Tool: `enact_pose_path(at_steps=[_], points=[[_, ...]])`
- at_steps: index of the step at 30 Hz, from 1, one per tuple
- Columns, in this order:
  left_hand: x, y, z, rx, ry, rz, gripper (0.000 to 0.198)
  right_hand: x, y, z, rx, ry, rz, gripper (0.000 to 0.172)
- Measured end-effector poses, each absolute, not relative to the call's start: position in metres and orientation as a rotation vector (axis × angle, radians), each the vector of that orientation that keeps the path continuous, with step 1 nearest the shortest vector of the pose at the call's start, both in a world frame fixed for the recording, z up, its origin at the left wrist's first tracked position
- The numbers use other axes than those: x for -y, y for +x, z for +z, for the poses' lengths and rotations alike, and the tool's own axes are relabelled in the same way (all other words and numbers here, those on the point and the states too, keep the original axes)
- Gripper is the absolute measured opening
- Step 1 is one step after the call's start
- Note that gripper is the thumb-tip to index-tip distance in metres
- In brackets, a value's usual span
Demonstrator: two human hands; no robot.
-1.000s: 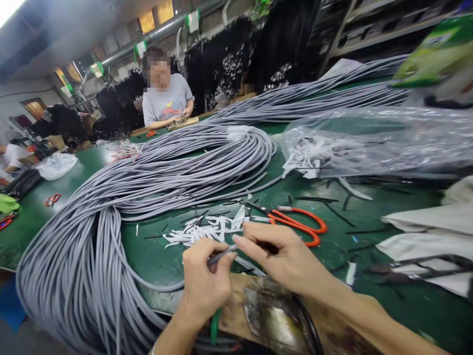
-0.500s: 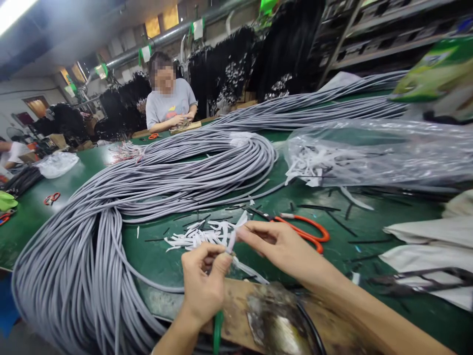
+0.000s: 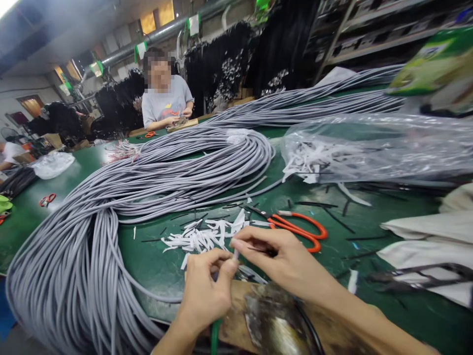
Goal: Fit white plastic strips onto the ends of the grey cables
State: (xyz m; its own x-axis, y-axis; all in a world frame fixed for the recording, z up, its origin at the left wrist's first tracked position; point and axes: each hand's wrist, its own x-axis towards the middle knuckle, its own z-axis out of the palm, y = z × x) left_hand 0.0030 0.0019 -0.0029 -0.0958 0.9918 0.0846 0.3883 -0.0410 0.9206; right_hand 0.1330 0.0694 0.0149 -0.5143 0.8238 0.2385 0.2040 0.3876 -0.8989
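Note:
My left hand [image 3: 209, 283] is closed round the end of a grey cable [image 3: 158, 297], which runs in from the coil at the left. A short pale tip [image 3: 235, 253] shows between the left thumb and the fingers of my right hand [image 3: 275, 251]. The right thumb and fingers pinch that tip from above; its finer detail is too small to make out. Just beyond my hands lies a pile of white strips [image 3: 199, 236]. Orange-handled scissors [image 3: 301, 228] rest behind the right hand. Below my hands is a wooden board [image 3: 236, 301] with a stained metal piece [image 3: 277, 320] on it.
A large bundle of grey cables [image 3: 177, 182] curves across the green table [image 3: 142, 261]. To the right are a clear plastic bag [image 3: 388, 153] holding white strips, dark pliers [image 3: 424, 276] and pale gloves [image 3: 421, 231]. Across the table a person [image 3: 168, 101] works with both hands.
My right fingers have come down closer to the left thumb, covering more of the cable tip. Both hands have shifted slightly, and the view has moved a little.

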Motion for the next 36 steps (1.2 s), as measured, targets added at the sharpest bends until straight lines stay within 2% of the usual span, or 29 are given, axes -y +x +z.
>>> enact_pose_path(at_steps=[9, 14, 16, 19, 23, 27, 32, 36], points=[[-0.002, 0.004, -0.003, -1.552, 1.495, 1.308, 0.023, -0.068, 0.136, 0.019, 2.091, -0.811, 0.933, 0.023], [-0.001, 0.004, -0.004, -1.660, 1.788, 1.177, 0.025, -0.068, 0.134, 0.014, 2.156, -0.739, 0.735, 0.030], [0.000, 0.004, -0.004, -1.654, 1.873, 1.186, 0.025, -0.071, 0.132, 0.011, 2.130, -0.794, 0.810, 0.034], [0.002, 0.005, -0.002, -1.598, 1.902, 1.344, 0.024, -0.077, 0.129, 0.009, 2.087, -0.874, 1.096, 0.040], [0.001, 0.005, 0.001, -1.623, 1.808, 1.457, 0.025, -0.078, 0.130, 0.010, 2.014, -0.802, 1.340, 0.050], [-0.001, 0.005, 0.001, -1.615, 1.748, 1.436, 0.024, -0.072, 0.133, 0.012, 2.065, -0.720, 1.328, 0.053], [-0.001, 0.007, 0.000, -1.686, 1.906, 1.203, 0.027, -0.071, 0.133, 0.013, 2.132, -0.751, 1.302, 0.054], [0.001, 0.007, -0.001, -1.636, 1.950, 1.275, 0.026, -0.076, 0.129, 0.013, 2.054, -0.868, 1.293, 0.057]])
